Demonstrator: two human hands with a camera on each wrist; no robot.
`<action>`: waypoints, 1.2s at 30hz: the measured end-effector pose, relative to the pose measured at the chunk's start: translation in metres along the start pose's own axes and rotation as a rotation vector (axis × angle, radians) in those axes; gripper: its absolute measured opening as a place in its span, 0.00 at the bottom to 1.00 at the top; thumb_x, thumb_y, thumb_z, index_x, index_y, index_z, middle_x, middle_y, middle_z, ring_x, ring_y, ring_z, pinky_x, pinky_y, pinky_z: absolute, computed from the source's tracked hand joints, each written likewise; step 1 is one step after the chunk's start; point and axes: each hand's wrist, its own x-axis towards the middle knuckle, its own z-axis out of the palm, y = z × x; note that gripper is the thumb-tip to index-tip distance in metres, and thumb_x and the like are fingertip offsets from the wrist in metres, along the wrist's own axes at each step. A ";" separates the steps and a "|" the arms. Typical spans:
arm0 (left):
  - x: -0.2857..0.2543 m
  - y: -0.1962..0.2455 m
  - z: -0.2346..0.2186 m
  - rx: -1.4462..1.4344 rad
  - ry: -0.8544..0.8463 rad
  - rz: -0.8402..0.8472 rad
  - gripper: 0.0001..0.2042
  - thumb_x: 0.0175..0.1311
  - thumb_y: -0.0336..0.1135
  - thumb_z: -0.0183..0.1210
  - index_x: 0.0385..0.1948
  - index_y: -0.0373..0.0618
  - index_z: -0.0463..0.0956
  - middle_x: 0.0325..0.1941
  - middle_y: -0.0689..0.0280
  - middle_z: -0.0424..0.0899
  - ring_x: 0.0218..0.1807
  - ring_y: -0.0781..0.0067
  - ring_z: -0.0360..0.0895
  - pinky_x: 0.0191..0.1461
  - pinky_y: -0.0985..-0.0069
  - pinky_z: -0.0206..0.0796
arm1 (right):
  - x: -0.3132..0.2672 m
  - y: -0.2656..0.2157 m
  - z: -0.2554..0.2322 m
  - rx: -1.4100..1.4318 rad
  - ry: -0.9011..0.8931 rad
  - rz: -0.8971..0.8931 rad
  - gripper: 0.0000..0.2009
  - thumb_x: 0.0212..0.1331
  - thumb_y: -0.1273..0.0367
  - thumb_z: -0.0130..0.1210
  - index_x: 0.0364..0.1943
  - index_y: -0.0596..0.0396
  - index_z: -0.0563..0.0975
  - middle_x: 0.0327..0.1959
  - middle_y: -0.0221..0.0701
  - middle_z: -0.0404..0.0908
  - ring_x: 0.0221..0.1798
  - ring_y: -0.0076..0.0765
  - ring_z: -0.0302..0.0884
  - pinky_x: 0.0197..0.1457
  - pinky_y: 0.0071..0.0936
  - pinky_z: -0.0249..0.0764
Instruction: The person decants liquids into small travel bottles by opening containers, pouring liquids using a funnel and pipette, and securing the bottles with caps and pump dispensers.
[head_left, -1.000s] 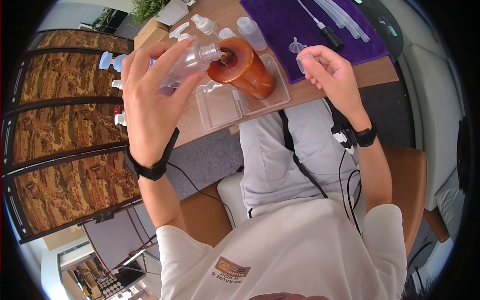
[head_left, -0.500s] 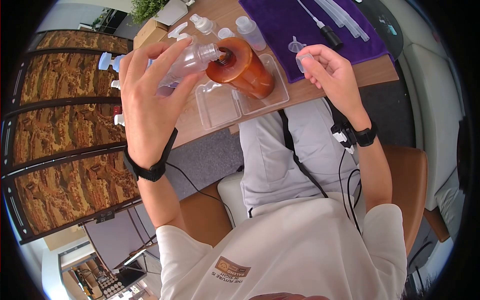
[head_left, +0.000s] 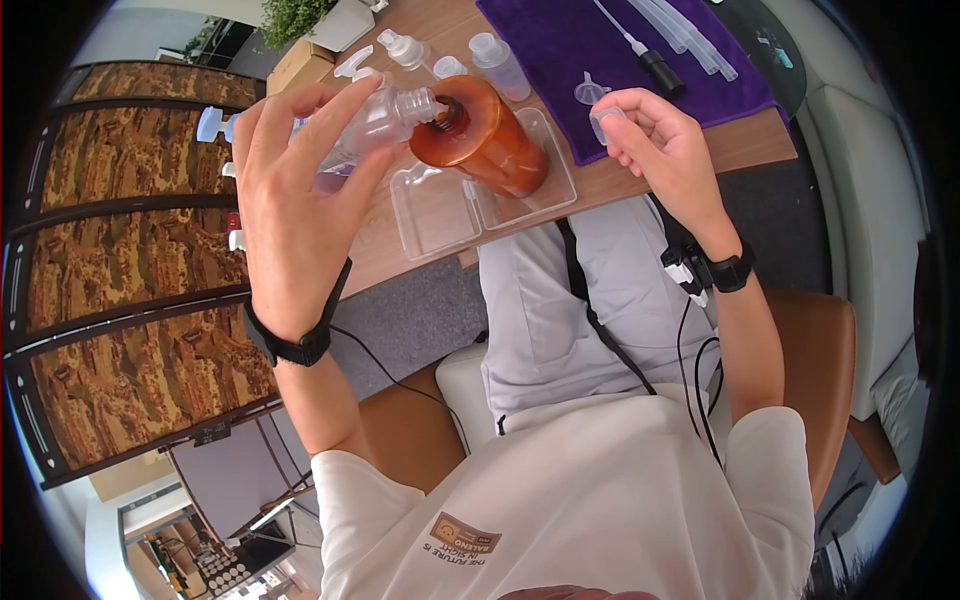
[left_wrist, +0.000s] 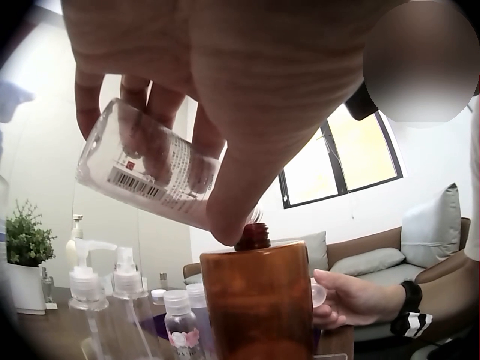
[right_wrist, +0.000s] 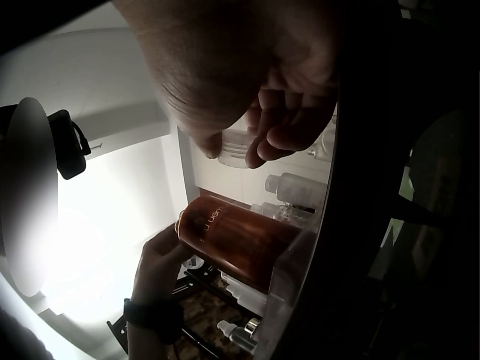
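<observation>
My left hand (head_left: 300, 200) grips a clear plastic bottle (head_left: 372, 128), tipped well over with its open mouth right at the neck of an amber bottle (head_left: 505, 155). In the left wrist view a barcode label (left_wrist: 139, 184) shows on the clear bottle, and the thumb hides its mouth. The amber bottle stands upright on a shallow clear tray (head_left: 562, 190). Off to its right, my right hand (head_left: 672, 160) pinches a small translucent cap (head_left: 603, 125) between thumb and fingers; the right wrist view shows the cap (right_wrist: 236, 148) close up.
Several pump and small bottles (head_left: 408, 48) stand behind the amber bottle. A purple cloth (head_left: 555, 60) carries a small funnel (head_left: 590, 92), a black-collared sprayer part (head_left: 660, 75) and clear tubes (head_left: 690, 40). A potted plant (head_left: 290, 22) and a cardboard box (head_left: 300, 65) sit farther back.
The left hand, clear bottle and amber bottle have shifted very slightly left. The clear bottle stays tipped at the amber neck, and the right hand keeps hold of the cap.
</observation>
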 end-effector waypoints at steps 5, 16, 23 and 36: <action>0.000 0.000 0.001 0.002 0.007 0.018 0.24 0.52 0.32 0.76 0.56 0.53 0.88 0.53 0.63 0.84 0.58 0.58 0.76 0.66 0.61 0.68 | 0.000 0.001 0.000 0.012 -0.002 0.001 0.13 0.74 0.63 0.64 0.51 0.59 0.84 0.35 0.22 0.84 0.38 0.14 0.76 0.44 0.16 0.73; 0.002 0.002 -0.002 0.035 -0.010 0.025 0.24 0.53 0.33 0.75 0.56 0.54 0.88 0.55 0.62 0.83 0.60 0.57 0.75 0.66 0.60 0.68 | 0.000 0.001 -0.001 0.002 -0.002 -0.008 0.13 0.74 0.62 0.64 0.50 0.58 0.84 0.35 0.22 0.84 0.38 0.15 0.77 0.44 0.16 0.74; 0.004 0.003 -0.003 0.064 -0.006 0.040 0.23 0.54 0.33 0.76 0.56 0.54 0.88 0.54 0.62 0.83 0.59 0.57 0.75 0.64 0.61 0.69 | 0.000 0.001 -0.001 0.011 -0.004 -0.019 0.13 0.74 0.62 0.64 0.50 0.58 0.84 0.35 0.23 0.84 0.38 0.15 0.77 0.45 0.17 0.74; 0.007 0.008 -0.006 0.138 -0.005 0.078 0.24 0.53 0.34 0.76 0.56 0.56 0.88 0.53 0.63 0.82 0.58 0.57 0.75 0.63 0.61 0.70 | 0.000 0.002 -0.001 0.010 -0.002 -0.026 0.14 0.74 0.62 0.64 0.50 0.59 0.84 0.36 0.23 0.85 0.38 0.15 0.78 0.45 0.17 0.75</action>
